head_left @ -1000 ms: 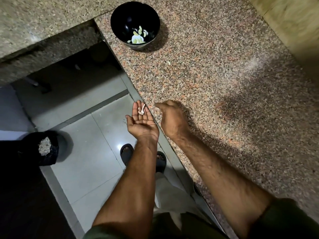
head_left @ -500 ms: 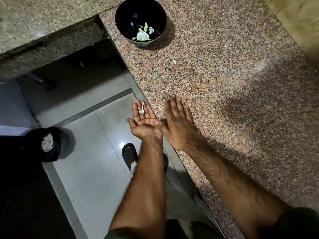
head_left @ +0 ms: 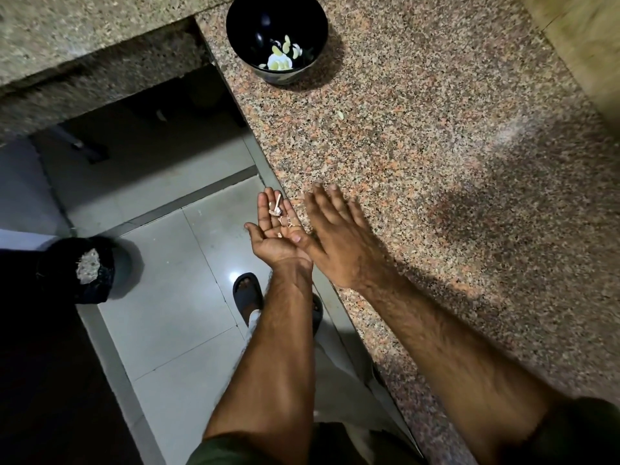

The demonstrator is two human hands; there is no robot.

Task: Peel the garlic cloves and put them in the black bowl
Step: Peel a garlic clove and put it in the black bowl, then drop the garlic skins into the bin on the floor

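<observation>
A: Left hand point(head_left: 273, 234)?
B: Held palm up just off the edge of the granite counter point(head_left: 436, 169), over the floor. Fingers straight and relaxed, gripping nothing. Carried a small pile of garlic scraps point(head_left: 278, 213) on fingers and palm: a pale stem piece near the fingertips, thin brownish flakes of skin nearer the palm.

A: And the right hand point(head_left: 335, 239)?
B: Laid palm down, flat, fingers stretched out and slightly spread, over the counter's near edge. Blurred at the fingertips. Thumb tip met the edge of the left palm. Held nothing. Could not tell whether pressed onto the stone or hovering just above.

A: Where were the cloves?
B: Peeled, in the black bowl point(head_left: 248, 15), a cluster of pale yellow-green garlic cloves point(head_left: 283, 55) at the bottom toward the near side. Bowl stood on the counter close to its left edge, well apart from both hands, toward the top of the view.

A: Anything loose on the stone?
B: One small pale bit point(head_left: 340, 114), lying between bowl and hands, nearer the bowl. Too small to tell clove from skin.

A: Below the counter?
B: Grey floor tiles point(head_left: 174, 263) with a bright glare spot. Dark sandal point(head_left: 248, 292) on a foot under the left forearm, a second partly hidden behind that arm. At the left, a black bag point(head_left: 100, 283) with a heap of pale stuff point(head_left: 88, 266) inside, likely peelings, but not clear enough to say
</observation>
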